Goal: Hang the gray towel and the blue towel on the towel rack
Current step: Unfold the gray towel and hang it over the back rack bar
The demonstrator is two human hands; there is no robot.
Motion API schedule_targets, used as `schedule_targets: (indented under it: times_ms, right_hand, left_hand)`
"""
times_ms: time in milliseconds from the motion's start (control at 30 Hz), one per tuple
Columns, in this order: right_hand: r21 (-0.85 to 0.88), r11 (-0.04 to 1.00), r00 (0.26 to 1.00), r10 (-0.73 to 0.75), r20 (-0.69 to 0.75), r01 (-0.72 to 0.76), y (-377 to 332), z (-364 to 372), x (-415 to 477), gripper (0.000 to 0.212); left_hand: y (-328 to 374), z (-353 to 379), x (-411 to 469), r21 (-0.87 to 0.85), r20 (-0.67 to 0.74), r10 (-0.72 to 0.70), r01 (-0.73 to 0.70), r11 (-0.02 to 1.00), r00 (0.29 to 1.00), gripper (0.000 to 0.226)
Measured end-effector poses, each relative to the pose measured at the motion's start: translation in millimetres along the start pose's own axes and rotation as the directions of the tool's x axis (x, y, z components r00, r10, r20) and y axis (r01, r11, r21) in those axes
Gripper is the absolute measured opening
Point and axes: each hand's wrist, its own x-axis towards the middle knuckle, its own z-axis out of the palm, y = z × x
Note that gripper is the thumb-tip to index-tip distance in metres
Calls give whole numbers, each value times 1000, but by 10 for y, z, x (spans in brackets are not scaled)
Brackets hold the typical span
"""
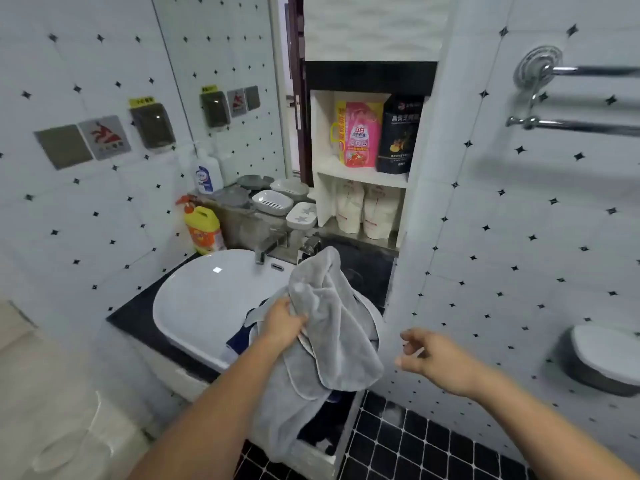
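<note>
Gray towel (332,327) bunched in the left hand (282,323); right hand (429,358) beside it, loosely empty.

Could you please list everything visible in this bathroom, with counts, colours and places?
Gray plush towel: one, gray, lifted over the basin's right rim.
Dark blue towel: one, navy, partly hidden beneath it.
Chrome towel rack: one, two bars, right wall, bare.
White ceramic basin: one, black counter.
Soap dishes: several, white and gray, behind the tap.
Yellow detergent bottle: one, left of the tap.
Pink refill pouch: one, upper shelf.
Left hand: fingers gripping the gray towel.
Right hand: open, empty.
</note>
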Motion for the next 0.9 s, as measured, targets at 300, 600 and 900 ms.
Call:
schedule_targets:
  times_ms: [300,600,900]
  right_hand:
    - [26,993,994,113,5,-113,8,-70,547,62]
    - [5,1000,993,5,-120,-5,-287,-324,660,76]
    - [92,854,787,-423,-450,512,-802,-1129,37,47]
  left_hand:
    - [123,4,953,56,29,58,-59,997,998,23]
    - [1263,-51,528,-208,139,432,-401,892,891,12]
    - [2291,193,-776,-187,452,703,-712,676,549,19]
